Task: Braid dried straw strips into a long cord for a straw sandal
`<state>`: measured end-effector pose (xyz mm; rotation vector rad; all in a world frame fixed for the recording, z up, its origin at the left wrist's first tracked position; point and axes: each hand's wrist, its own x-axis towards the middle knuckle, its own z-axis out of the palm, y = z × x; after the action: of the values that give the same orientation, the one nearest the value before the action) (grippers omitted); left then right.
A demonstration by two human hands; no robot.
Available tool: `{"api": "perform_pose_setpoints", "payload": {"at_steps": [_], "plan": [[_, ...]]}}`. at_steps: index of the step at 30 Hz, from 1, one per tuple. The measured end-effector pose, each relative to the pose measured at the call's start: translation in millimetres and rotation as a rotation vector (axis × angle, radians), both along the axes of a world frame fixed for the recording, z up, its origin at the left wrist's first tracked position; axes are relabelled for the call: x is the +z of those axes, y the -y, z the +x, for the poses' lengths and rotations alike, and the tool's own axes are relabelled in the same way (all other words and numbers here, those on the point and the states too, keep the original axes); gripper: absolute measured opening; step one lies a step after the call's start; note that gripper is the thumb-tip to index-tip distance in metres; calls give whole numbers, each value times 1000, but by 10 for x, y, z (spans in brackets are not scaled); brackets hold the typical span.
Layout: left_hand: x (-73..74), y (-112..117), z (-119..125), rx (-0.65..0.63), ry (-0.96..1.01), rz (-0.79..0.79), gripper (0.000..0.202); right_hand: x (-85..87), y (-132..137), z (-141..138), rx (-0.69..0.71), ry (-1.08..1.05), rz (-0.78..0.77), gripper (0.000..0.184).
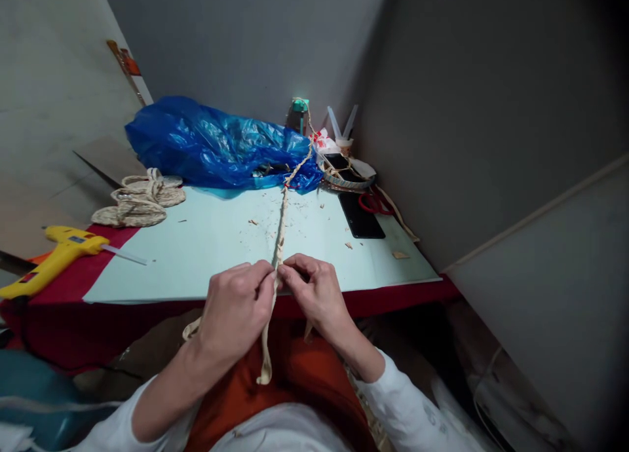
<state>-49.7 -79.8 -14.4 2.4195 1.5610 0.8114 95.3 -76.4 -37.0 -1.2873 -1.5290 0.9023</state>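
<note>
A pale braid of dried plant fibre [282, 224] runs taut from the green-topped holder [299, 114] at the back, over the blue bag, down to my hands. My left hand [240, 301] pinches the strands at the braid's lower end, just past the table's front edge. Close against it, my right hand [314, 288] also pinches strands with thumb and forefinger. One loose strand [265, 360] hangs between my hands over my lap. Further strand ends show beside my left wrist and below my right hand.
A crumpled blue plastic bag [216, 144] fills the back. At left lie woven straw slippers [132, 209] and a yellow glue gun [63, 252]. A black phone [362, 216], red-handled scissors [376, 203] and a round tray [344, 185] lie right. Fibre scraps dot the pale sheet [221, 236].
</note>
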Motion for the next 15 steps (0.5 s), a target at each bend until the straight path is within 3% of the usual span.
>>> {"api": "perform_pose_setpoints", "payload": {"at_steps": [4, 7, 11, 13, 15], "plan": [[-124, 147, 128, -27, -165, 369, 27, 8, -36, 27, 72, -225, -97, 21], [-162, 225, 222, -25, -368, 550, 20, 22, -53, 54, 113, -312, -161, 22], [-200, 301, 334, 9, -553, 591, 22, 1, -66, 71, 100, -257, -163, 19], [-221, 343, 349, -4, -532, 564, 24, -27, -71, 86, 103, -226, -140, 19], [-215, 374, 301, -58, -391, 507, 26, -44, -71, 109, 111, -230, -124, 19]]}}
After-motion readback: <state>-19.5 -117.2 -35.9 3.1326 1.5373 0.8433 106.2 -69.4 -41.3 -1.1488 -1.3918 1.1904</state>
